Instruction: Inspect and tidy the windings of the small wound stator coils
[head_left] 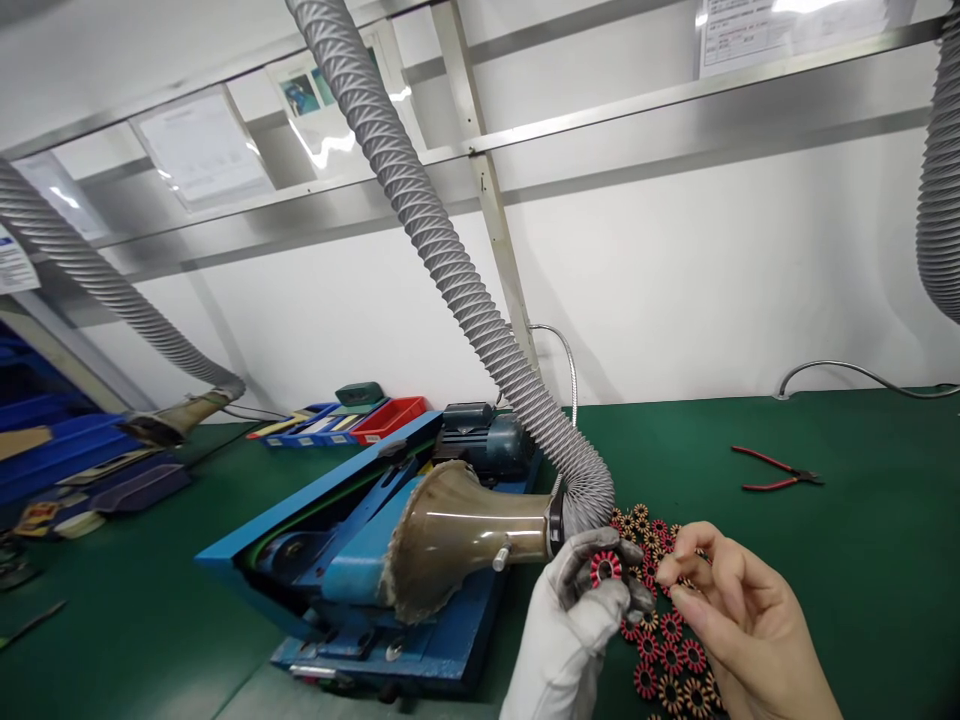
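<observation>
My left hand [574,610], in a white glove with dark-stained fingertips, pinches a small red toothed ring that looks like a motor stator core [606,568]. The core faces me, with its round opening showing. Just right of it is my bare right hand [739,620], thumb and forefinger brought close together in a pinch. Whatever sits between those fingertips, if anything, is too small to make out. Beneath and behind both hands, many similar cores [671,657], some red and some tan, lie spread on the green table [862,600]. My hands hide part of them.
Left of my hands stands a blue belt machine [457,640] with a brown funnel hood [480,525] joined to a grey flexible duct [450,260]. Red-handled pliers [776,470] lie at the right. Blue and red bins [390,420] stand behind the machine.
</observation>
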